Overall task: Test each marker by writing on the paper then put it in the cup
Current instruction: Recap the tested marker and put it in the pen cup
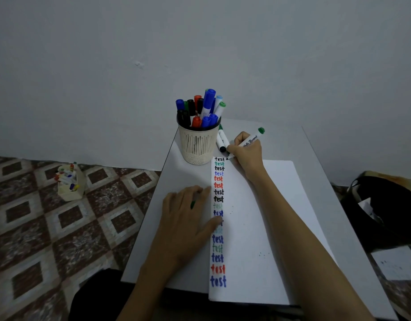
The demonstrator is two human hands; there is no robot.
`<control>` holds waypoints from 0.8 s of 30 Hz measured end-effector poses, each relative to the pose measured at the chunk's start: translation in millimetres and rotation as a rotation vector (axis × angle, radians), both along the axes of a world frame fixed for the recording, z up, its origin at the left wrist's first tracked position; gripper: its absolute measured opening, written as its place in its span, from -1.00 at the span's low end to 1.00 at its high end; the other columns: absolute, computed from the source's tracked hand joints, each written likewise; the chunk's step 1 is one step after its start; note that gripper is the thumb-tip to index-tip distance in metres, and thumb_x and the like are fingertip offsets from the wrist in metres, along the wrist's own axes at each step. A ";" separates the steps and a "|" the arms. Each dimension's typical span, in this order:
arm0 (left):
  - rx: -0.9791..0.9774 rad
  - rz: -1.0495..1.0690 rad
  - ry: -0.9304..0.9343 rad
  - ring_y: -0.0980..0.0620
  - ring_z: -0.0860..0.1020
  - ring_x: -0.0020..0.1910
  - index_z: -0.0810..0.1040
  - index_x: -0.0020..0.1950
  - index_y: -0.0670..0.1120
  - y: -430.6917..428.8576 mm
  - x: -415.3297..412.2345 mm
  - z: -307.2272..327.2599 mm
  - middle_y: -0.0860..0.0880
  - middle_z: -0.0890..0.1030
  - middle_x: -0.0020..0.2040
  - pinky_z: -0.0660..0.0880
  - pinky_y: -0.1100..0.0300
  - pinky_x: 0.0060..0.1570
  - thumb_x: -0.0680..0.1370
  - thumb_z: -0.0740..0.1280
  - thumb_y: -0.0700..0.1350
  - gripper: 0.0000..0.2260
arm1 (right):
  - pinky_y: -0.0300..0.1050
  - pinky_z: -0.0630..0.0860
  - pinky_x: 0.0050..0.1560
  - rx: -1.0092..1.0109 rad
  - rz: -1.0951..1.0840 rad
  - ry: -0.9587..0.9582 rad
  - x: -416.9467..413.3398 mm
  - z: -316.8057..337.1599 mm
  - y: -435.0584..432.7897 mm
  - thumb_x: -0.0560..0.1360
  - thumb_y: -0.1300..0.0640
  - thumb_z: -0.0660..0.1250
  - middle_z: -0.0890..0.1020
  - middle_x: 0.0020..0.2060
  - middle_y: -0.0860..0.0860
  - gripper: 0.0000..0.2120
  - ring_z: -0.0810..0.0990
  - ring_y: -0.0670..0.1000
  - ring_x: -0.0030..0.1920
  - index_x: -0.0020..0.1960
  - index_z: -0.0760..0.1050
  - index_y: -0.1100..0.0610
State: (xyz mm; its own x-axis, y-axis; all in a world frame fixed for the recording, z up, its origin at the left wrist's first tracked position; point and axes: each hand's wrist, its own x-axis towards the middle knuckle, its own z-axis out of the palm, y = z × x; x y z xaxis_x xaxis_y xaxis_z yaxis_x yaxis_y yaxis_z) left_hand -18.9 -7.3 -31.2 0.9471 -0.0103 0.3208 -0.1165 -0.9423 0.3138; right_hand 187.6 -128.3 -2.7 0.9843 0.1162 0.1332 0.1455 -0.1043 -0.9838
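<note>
We are nearly done
Right hand (246, 156) pinches a green-capped white marker (251, 139); left hand (188, 212) spread flat; beige slotted cup (197, 144) crowded; two white markers (223, 142) wait.

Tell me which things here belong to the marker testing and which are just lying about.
In the job: the right hand gripping a marker, the left hand pressing the paper, the cup full of markers, two loose markers beside it.
Lying about: a small box of pens on the floor, a black bag at right.
</note>
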 end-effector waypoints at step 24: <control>-0.071 -0.012 -0.005 0.03 0.22 0.38 0.31 0.41 -0.10 0.6 3.0 -4.4 -0.03 0.33 0.39 0.17 0.00 0.42 0.57 -0.01 0.16 -0.49 | -0.24 0.52 -0.38 -0.065 0.037 -0.119 -1.9 -1.3 0.9 0.35 0.40 0.42 0.53 -0.35 0.06 -0.69 0.58 0.02 -0.33 -0.34 0.35 0.12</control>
State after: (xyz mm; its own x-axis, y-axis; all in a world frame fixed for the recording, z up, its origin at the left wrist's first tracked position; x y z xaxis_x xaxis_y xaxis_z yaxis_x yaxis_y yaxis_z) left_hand -15.9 -6.7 -35.5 0.9454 0.0011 0.3261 -0.1299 -0.9160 0.3796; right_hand 185.7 -127.4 -4.0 0.9570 0.1640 0.2394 0.2652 -0.1599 -0.9508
